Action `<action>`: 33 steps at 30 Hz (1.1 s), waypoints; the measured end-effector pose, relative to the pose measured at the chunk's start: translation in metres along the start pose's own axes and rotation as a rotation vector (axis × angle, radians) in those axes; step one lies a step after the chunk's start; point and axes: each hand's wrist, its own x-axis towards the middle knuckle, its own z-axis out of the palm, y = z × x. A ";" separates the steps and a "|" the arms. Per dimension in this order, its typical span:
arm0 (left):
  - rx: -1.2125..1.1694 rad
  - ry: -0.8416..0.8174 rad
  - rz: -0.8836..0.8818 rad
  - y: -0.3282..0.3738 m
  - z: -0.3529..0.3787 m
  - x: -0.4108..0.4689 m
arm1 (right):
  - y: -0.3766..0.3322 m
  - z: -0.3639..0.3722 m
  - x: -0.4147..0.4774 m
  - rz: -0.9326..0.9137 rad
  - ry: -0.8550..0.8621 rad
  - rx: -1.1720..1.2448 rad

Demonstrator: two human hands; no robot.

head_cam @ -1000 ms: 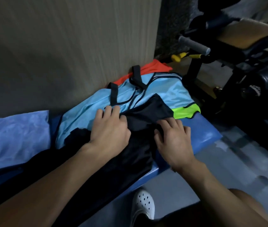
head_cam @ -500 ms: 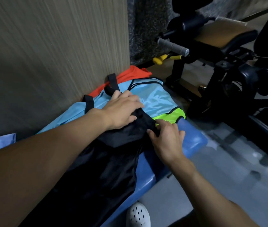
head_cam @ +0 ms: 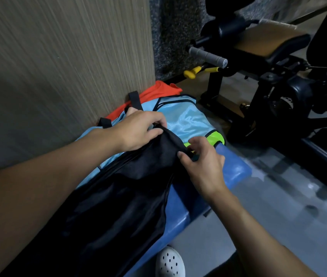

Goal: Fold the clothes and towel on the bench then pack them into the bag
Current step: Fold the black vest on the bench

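The left hand (head_cam: 138, 129) curls its fingers over the far end of a rolled hem and closes the thumb under it. The right hand (head_cam: 204, 162) pinches the same hem between thumb and fingertips, a little nearer the bench edge. Both therefore hold the top edge of the black garment (head_cam: 118, 206), raised slightly and pulled fairly taut between them. From that edge the garment runs back toward the person in long loose folds, lying along the padded blue bench (head_cam: 236, 168), with its far part draped over the light blue bag (head_cam: 182, 118). The cloth looks thin, light and limp, with a slight sheen, so it will probably slide easily on the bag's glossy fabric and sag wherever it is not supported. The hem is the firmest part to hold, and gripping its two ends should keep the edge straight for a fold, whereas a grip in the middle would likely only bunch the cloth. The bag lies flat on the bench with its black straps toward the wood-grain wall (head_cam: 58, 56) and a neon green panel showing beside the right hand. An orange garment (head_cam: 162, 89) is wedged between bag and wall. To the right stands a dark exercise machine (head_cam: 268, 56), and a white perforated shoe (head_cam: 169, 261) shows on the floor below the bench.
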 end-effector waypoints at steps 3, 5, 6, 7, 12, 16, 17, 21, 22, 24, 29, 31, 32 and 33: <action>-0.019 -0.012 0.038 0.003 -0.006 -0.001 | 0.000 -0.001 0.001 -0.007 -0.041 -0.017; -0.038 -0.018 0.040 0.003 -0.010 -0.001 | -0.002 -0.001 -0.001 0.014 -0.032 0.063; -0.049 -0.021 0.039 0.002 -0.012 -0.001 | -0.004 -0.002 -0.002 0.036 -0.023 0.129; -0.064 -0.028 0.040 0.002 -0.014 -0.002 | -0.005 -0.002 -0.003 0.054 -0.015 0.193; -0.076 -0.021 0.071 0.006 -0.027 -0.010 | -0.011 -0.007 -0.008 -0.021 -0.062 0.338; -0.061 -0.017 0.112 0.007 -0.040 -0.028 | -0.016 -0.012 -0.023 -0.162 -0.159 0.246; -0.059 -0.007 0.122 0.007 -0.042 -0.036 | -0.018 -0.013 -0.028 -0.205 -0.167 0.222; -0.009 0.060 0.166 0.004 -0.048 -0.076 | -0.028 -0.008 -0.048 -0.429 -0.162 0.089; 0.015 0.076 0.199 0.002 -0.049 -0.088 | -0.030 -0.005 -0.055 -0.496 -0.182 0.030; 0.054 0.077 0.234 -0.004 -0.048 -0.113 | -0.035 0.001 -0.071 -0.620 -0.241 -0.068; 0.096 -0.008 0.193 -0.025 -0.041 -0.173 | -0.043 0.013 -0.097 -0.774 -0.321 -0.307; 0.112 -0.047 0.187 -0.032 -0.035 -0.192 | -0.040 0.015 -0.100 -0.729 -0.344 -0.435; 0.116 -0.065 0.184 -0.035 -0.032 -0.200 | -0.038 0.016 -0.101 -0.695 -0.360 -0.465; 0.125 -0.081 0.179 -0.038 -0.028 -0.206 | -0.036 0.017 -0.102 -0.667 -0.370 -0.476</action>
